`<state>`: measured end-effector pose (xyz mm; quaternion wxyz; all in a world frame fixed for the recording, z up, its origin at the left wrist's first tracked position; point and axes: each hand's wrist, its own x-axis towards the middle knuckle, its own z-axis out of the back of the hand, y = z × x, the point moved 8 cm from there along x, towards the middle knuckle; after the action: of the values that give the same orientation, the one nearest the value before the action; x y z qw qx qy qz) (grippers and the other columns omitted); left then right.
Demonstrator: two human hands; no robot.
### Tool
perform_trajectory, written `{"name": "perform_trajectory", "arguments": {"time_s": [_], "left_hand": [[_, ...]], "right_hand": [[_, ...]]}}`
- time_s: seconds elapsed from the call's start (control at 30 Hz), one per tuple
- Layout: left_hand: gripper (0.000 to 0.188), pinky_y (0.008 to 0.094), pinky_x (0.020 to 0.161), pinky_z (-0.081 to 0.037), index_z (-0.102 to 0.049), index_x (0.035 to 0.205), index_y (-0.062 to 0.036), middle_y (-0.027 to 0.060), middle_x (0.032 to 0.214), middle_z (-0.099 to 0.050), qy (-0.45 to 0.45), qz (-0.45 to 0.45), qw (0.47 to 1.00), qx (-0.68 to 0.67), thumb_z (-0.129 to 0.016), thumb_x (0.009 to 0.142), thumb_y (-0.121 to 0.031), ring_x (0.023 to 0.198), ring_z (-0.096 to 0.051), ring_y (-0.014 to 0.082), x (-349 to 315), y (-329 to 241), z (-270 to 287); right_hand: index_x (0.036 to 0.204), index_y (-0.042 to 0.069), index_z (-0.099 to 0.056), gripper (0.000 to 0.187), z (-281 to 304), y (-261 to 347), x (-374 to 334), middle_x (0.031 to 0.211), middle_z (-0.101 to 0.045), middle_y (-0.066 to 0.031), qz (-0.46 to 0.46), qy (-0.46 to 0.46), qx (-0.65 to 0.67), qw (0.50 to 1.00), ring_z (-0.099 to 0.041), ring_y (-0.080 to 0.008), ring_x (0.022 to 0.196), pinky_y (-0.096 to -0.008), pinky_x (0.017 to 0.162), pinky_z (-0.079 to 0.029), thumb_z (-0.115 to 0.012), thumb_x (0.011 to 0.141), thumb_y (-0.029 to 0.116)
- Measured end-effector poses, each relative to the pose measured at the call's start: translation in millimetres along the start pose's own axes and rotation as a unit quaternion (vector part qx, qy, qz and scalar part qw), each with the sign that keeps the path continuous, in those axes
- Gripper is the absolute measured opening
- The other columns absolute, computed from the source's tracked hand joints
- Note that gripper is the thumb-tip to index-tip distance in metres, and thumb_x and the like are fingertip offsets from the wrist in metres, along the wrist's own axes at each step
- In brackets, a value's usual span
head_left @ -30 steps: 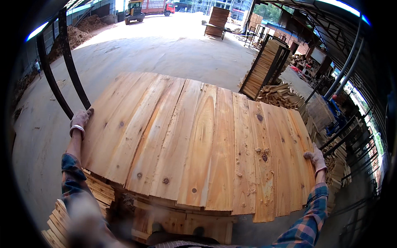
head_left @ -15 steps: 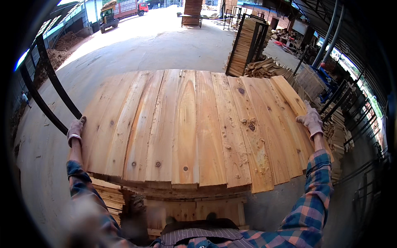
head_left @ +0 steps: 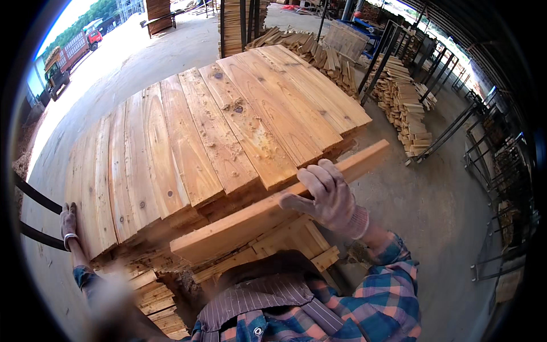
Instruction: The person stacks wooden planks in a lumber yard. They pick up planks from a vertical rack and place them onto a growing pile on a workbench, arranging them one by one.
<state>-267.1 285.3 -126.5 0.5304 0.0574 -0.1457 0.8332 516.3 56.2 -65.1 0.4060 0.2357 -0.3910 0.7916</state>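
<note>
A wooden plank (head_left: pixel 228 231) hangs tilted along the near edge of the stack, its right end higher. My right hand (head_left: pixel 330 196), in a pale knit glove, is closed round its upper edge, right of its middle. The stack's top layer is a row of planks (head_left: pixel 165 154) side by side, with knots and sawdust crumbs on several. At the far left my left hand (head_left: pixel 68 221), also gloved, lies with fingers stretched out against the outer plank's side. Below the held plank, more boards (head_left: pixel 293 242) are partly hidden by it and by my body.
Black metal bars (head_left: pixel 40 196) stand beside my left hand. Behind the stack is an upright bundle of boards (head_left: pixel 231 28). Loose offcuts (head_left: pixel 399 97) lie in piles at the right, with black metal racks (head_left: pixel 450 68) around them. A red truck (head_left: pixel 77 48) stands far left.
My right hand has left the stack's right side and come to the near edge, now holding a plank. My left hand stays at the left side. The view has turned right.
</note>
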Motion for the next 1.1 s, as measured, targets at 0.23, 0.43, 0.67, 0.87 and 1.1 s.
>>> {"name": "perform_trajectory", "arguments": {"time_s": [0.23, 0.43, 0.67, 0.87, 1.1], "left_hand": [[0.065, 0.0418, 0.106, -0.035, -0.044, 0.136, 0.0017, 0.0266, 0.135, -0.047, 0.016, -0.011, 0.999, 0.044, -0.042, 0.095, -0.049, 0.128, -0.042, 0.0398, -20.2, -21.9, 14.8], [0.063, 0.0406, 0.107, -0.033, -0.044, 0.138, -0.0018, 0.0221, 0.138, -0.046, 0.011, 0.029, 0.999, 0.044, -0.044, 0.095, -0.048, 0.129, -0.042, 0.0365, -40.4, -37.5, 35.7], [0.062, 0.0397, 0.108, -0.033, -0.047, 0.136, -0.0055, 0.0193, 0.138, -0.048, 0.007, 0.075, 0.997, 0.008, -0.051, 0.091, -0.048, 0.13, -0.043, 0.0332, -70.2, -62.5, 53.6], [0.056, 0.0381, 0.106, -0.035, -0.049, 0.136, -0.013, 0.0128, 0.138, -0.051, 0.01, 0.104, 0.99, -0.09, -0.049, 0.093, -0.049, 0.129, -0.045, 0.0302, -119.2, -86.6, 93.8], [0.052, 0.0421, 0.102, -0.038, -0.051, 0.133, -0.0141, 0.0164, 0.128, -0.055, 0.033, 0.085, 0.993, 0.075, -0.047, 0.093, -0.048, 0.121, -0.05, 0.0326, -156.2, -74.0, 90.1]], "right_hand": [[0.149, 0.033, -0.028, 0.074, -41.5, 1.3, 0.9, 0.111, -0.05, -0.0075, -0.009, 0.018, -0.017, 1.0, -0.051, -0.023, 0.104, -0.0427, 0.097, -0.044, -0.063, 0.084, 0.02], [0.151, 0.03, -0.02, 0.08, -44.4, -3.1, 3.8, 0.114, -0.048, -0.0073, 0.038, 0.036, -0.013, 0.999, -0.05, -0.0214, 0.106, -0.0417, 0.099, -0.043, -0.061, 0.085, 0.015], [0.146, 0.027, -0.033, 0.079, -56.9, 1.8, 14.0, 0.117, -0.048, -0.0071, 0.029, 0.11, 0.077, 0.99, -0.051, -0.0247, 0.104, -0.0407, 0.096, -0.044, -0.069, 0.077, 0.019], [0.122, 0.016, -0.062, 0.071, -5.2, -18.6, 89.3, 0.123, -0.051, -0.0139, 0.02, 0.174, 0.225, 0.959, -0.052, -0.035, 0.109, -0.0422, 0.092, -0.046, -0.077, 0.053, 0.008], [0.124, 0.006, -0.061, 0.072, -87.5, 21.6, 216.8, 0.123, -0.054, -0.0151, -0.02, 0.265, 0.462, 0.846, -0.057, -0.0283, 0.106, -0.0341, 0.093, -0.05, -0.081, 0.055, 0.005]]}}
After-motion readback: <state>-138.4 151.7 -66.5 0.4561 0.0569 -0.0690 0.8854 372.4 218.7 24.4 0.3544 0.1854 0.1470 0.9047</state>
